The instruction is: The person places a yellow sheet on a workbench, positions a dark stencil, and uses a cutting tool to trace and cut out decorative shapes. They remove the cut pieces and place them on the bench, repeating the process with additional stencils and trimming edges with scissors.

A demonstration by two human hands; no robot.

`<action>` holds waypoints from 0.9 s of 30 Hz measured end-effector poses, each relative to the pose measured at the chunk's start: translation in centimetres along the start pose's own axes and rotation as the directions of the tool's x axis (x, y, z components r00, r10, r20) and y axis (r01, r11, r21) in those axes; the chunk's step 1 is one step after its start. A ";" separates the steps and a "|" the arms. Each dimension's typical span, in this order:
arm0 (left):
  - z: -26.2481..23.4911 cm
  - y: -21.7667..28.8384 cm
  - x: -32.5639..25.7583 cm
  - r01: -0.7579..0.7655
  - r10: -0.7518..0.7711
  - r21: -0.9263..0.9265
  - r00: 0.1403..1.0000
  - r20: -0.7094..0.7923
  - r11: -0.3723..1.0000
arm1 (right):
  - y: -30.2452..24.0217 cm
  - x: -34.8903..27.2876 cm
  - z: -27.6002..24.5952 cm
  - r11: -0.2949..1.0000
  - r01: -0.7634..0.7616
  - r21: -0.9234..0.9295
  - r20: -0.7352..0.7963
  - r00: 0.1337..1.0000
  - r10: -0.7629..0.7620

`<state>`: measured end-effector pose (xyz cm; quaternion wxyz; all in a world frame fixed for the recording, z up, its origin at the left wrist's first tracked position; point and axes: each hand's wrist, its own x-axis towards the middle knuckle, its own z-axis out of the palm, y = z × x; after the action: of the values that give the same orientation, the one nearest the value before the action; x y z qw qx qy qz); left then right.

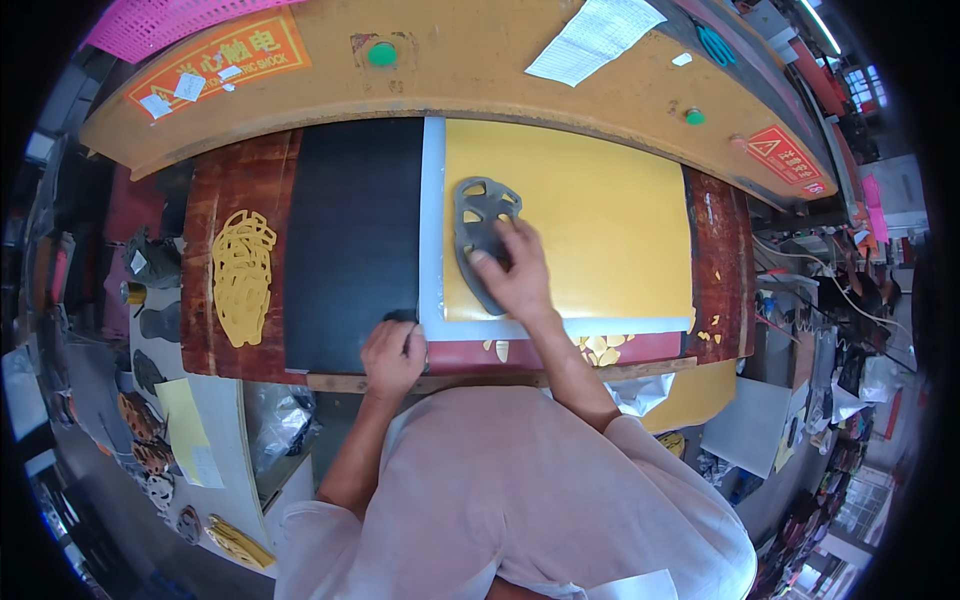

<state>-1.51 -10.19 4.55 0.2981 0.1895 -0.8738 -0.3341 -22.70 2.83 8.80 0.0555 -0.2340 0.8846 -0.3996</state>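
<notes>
You're apparently positioning the grey die [480, 234] on the yellow sheet's [610, 220] left side | right hand [518, 268] resting spread over it (blurred; can't tell if pinching) | left hand [393, 354] curling, hold unclear | next: likely needing flat alignment

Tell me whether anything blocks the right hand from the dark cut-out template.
Nothing visible does: the right hand is at the dark template, over the yellow sheet. The left hand is off to the side, near the black panel's near edge.
</notes>
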 end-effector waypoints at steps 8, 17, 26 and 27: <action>5.3 2.4 2.2 -0.079 0.096 -0.125 0.986 0.137 0.989 | 4.1 2.2 1.3 0.946 -0.030 -0.322 -0.032 0.999 0.021; 7.0 0.1 1.7 -0.204 0.218 -0.114 0.969 0.120 0.972 | 13.8 -6.6 -17.9 0.862 -0.409 -0.301 0.097 0.886 0.454; 4.5 0.5 0.4 -0.188 0.248 -0.304 0.953 0.172 0.934 | 3.9 -6.3 -3.9 0.938 0.127 -0.322 0.083 0.991 -0.106; 4.3 0.8 0.0 -0.264 0.325 -0.296 0.929 0.178 0.918 | 2.3 -5.7 -0.9 0.962 0.108 -0.250 0.103 0.991 -0.084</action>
<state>-4.43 -7.65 2.50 0.2677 -0.0258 -0.8674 -0.4186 -18.75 7.35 7.17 0.0457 -0.2999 0.9128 -0.2734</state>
